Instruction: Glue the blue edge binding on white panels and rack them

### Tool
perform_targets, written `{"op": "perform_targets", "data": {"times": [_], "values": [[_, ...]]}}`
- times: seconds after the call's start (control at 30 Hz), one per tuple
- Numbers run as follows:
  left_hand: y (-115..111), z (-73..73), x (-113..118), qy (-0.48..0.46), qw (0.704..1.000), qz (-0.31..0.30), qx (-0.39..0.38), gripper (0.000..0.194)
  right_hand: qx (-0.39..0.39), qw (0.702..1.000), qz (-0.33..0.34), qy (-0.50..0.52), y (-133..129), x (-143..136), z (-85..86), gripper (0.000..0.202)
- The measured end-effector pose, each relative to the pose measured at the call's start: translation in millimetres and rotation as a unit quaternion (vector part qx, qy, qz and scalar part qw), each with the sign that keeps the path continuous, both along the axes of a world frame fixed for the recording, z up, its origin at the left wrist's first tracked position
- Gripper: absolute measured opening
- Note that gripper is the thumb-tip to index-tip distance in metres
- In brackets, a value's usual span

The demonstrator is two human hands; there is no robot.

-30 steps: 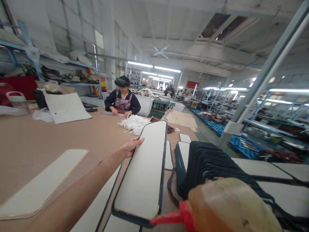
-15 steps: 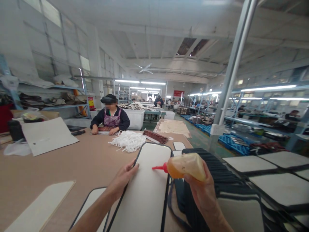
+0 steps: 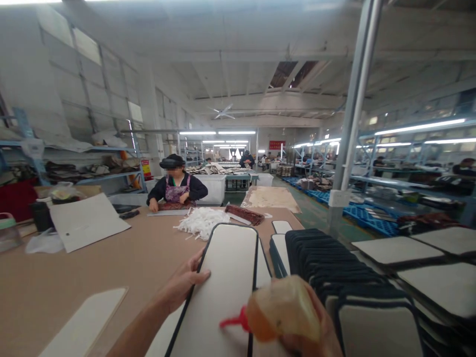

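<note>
My left hand (image 3: pixel 191 277) grips the left edge of a long white panel (image 3: pixel 228 267) with rounded corners and a dark border, thumb on its face. The panel tilts up toward me. My right hand (image 3: pixel 316 322) is wrapped round a squeeze bottle (image 3: pixel 282 307) of amber liquid, which looks like glue. Its red nozzle (image 3: pixel 234 321) points left over the lower part of the panel; whether the tip touches the surface I cannot tell. Beneath the held panel, parts of other white panels show.
A stack of dark-edged panels (image 3: pixel 338 267) stands at my right. A white board (image 3: pixel 84 297) lies on the brown table (image 3: pixel 156 253). Beyond are white strips (image 3: pixel 203 222), a brown bundle (image 3: pixel 243 214) and a person (image 3: pixel 176 186) working across the table. A metal post (image 3: pixel 351 124) rises at right.
The bottle has moved down along the panel, toward me, and slightly left. My left hand keeps its hold on the edge. The whole view has shifted slightly.
</note>
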State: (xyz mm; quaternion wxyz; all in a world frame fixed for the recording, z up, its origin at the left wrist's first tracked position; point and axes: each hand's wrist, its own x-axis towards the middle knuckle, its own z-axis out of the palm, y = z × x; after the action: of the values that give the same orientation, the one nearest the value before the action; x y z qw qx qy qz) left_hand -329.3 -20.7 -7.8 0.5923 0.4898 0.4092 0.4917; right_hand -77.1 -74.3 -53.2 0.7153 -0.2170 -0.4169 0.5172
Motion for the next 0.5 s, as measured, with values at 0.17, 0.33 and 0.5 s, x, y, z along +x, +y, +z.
{"op": "perform_targets", "data": {"times": [0.17,0.33,0.5], "values": [[-7.8,2.3,8.1,0.007,0.999,-0.034,-0.02,0.098,0.05,0.993,-0.107,0.016,26.5,4.1,28.6,0.066],[-4.7,-0.5,1.5,-0.006,1.0,-0.026,-0.008,0.097,0.001,1.0,0.009,-0.004,-1.5,-10.8,-3.7,0.073],[-15.8,-1.0,-2.6,-0.011,0.999,-0.033,-0.033,0.095,0.012,0.995,-0.083,0.044,2.8,-0.9,18.5,0.066]]}}
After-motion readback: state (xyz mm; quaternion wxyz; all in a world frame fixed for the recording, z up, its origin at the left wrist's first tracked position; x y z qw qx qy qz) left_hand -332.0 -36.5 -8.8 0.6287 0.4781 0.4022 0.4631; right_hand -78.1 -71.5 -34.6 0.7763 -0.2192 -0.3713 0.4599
